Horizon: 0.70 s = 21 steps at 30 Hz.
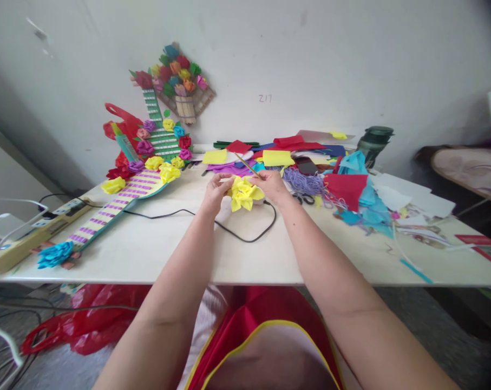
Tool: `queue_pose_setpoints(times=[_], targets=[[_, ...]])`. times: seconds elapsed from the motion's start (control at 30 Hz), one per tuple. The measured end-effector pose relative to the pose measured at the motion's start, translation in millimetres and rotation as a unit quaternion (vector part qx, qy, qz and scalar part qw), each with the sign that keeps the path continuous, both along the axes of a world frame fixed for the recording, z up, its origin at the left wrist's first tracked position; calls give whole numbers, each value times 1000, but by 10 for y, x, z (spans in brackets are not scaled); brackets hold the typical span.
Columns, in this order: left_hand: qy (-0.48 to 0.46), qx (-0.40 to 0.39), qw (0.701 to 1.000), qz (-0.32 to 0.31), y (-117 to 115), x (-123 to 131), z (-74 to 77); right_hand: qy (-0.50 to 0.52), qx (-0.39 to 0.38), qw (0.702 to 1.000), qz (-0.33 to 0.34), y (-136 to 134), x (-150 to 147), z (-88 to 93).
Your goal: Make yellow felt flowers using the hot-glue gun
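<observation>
A yellow paper flower [245,194] with pointed petals is held above the middle of the table. My left hand [218,192] pinches a petal at its left edge. In my right hand [273,187] is a thin wooden stick [247,164], slanting up to the left, while the fingers rest against the flower's right side. Both hands are closed. A black cable [245,240] loops across the table below the flower; whatever its end joins is hidden near my right hand.
To the left lies a striped guitar-shaped craft [119,203] with paper flowers, beside a power strip [38,233]. Behind are coloured paper sheets [277,158], purple yarn [302,183], a phone [306,166] and scissors [304,199]. A dark green bottle [374,145] stands back right, near blue scraps [369,203].
</observation>
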<state>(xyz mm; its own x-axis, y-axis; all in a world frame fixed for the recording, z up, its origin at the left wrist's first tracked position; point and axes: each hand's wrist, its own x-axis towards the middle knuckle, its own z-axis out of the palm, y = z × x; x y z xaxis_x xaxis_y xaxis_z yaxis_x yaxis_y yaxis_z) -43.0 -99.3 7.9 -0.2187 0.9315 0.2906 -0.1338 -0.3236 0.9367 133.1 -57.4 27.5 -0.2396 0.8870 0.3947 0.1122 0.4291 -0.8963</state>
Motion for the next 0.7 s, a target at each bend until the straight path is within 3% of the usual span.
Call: queue_pose_setpoints(times=[0.23,0.7], targets=[[28,-17,996,-80,-16,0,-16,-9,-1,1000,25,-39,-40,-9],[66,-46,989,-126,-20,0,-54,-10,-3,998,63,-28,-81,-40]])
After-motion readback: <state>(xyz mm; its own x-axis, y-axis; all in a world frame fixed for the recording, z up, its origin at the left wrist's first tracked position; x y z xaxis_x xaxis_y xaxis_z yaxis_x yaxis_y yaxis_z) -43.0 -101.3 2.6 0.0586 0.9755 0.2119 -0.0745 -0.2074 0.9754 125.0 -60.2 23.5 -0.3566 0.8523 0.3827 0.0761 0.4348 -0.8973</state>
